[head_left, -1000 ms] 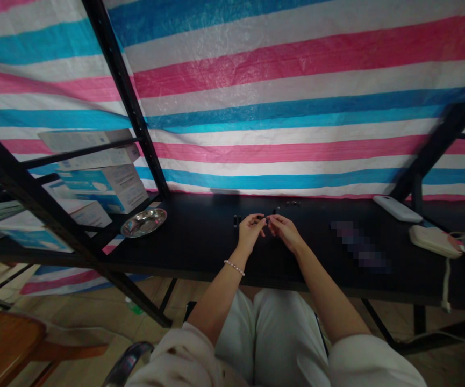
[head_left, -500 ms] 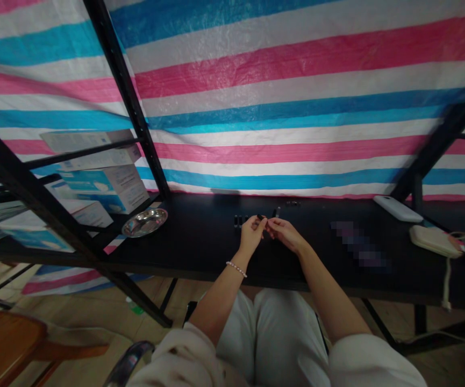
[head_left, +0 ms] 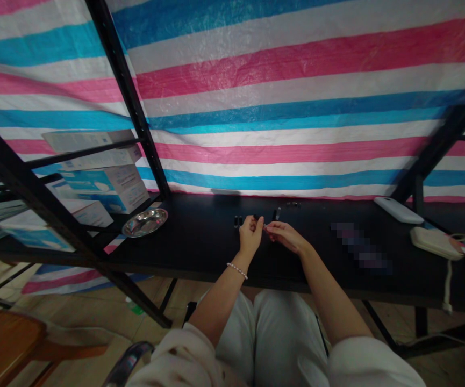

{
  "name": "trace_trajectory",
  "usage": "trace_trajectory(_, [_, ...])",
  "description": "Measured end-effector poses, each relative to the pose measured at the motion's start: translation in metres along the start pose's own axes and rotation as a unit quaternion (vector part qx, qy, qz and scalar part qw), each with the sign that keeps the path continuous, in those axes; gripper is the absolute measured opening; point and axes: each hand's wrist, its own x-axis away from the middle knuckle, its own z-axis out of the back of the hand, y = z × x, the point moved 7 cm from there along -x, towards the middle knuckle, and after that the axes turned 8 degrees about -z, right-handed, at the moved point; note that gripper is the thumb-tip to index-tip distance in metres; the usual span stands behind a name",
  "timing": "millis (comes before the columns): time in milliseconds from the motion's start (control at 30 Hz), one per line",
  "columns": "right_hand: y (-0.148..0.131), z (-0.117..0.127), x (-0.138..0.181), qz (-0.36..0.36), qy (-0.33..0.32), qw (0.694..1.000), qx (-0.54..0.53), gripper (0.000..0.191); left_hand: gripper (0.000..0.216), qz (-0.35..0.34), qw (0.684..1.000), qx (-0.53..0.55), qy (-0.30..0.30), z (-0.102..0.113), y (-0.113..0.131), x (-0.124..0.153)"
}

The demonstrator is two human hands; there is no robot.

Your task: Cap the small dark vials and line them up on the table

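Note:
My left hand (head_left: 251, 233), with a beaded bracelet on its wrist, is closed on a small dark piece (head_left: 256, 217), mostly hidden by the fingers. Close on its right, my right hand (head_left: 285, 235) pinches at the fingertips; what lies in the pinch is too small to make out. Left of the hands, small black cylinders (head_left: 238, 221) stand in a row, partly covered by my left hand. Just beyond the right fingers is a small black piece with a clear end (head_left: 276, 214). Tiny shiny pieces (head_left: 294, 204) lie farther back on the black table (head_left: 200, 242).
A round metal dish (head_left: 145, 222) sits at the left, beside stacked blue-and-white boxes (head_left: 111, 188) and a black metal post (head_left: 127, 97). On the right are a white phone-like object (head_left: 398, 209), a cream block with a cable (head_left: 436, 243) and a blurred-out item (head_left: 359, 247).
My left hand has turned slightly, so less of the dark piece shows. My right fingertips have shifted a little lower and flatter. The pieces on the table stay put.

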Motion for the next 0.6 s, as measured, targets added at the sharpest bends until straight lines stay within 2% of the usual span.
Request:
trace_trajectory(267, [0.002, 0.003, -0.001, -0.003, -0.005, 1.0, -0.012, 0.023, 0.029, 0.003, 0.998, 0.009, 0.062, 0.011, -0.001, -0.002])
trace_trajectory(367, [-0.008, 0.011, -0.001, 0.052, 0.029, 0.996, -0.064, 0.024, 0.031, 0.006, 0.999, 0.001, 0.051, 0.009, -0.003, -0.002])
trace_trajectory(467, [-0.019, 0.034, -0.001, 0.135, 0.137, 0.975, -0.109, 0.027, 0.03, 0.001, 0.999, -0.013, 0.032, 0.005, -0.004, -0.002])
trace_trajectory(600, [-0.016, 0.076, 0.008, 0.195, 0.365, 0.908, -0.062, 0.032, 0.03, 0.009, 1.0, -0.021, 0.013, 0.002, -0.008, -0.001])
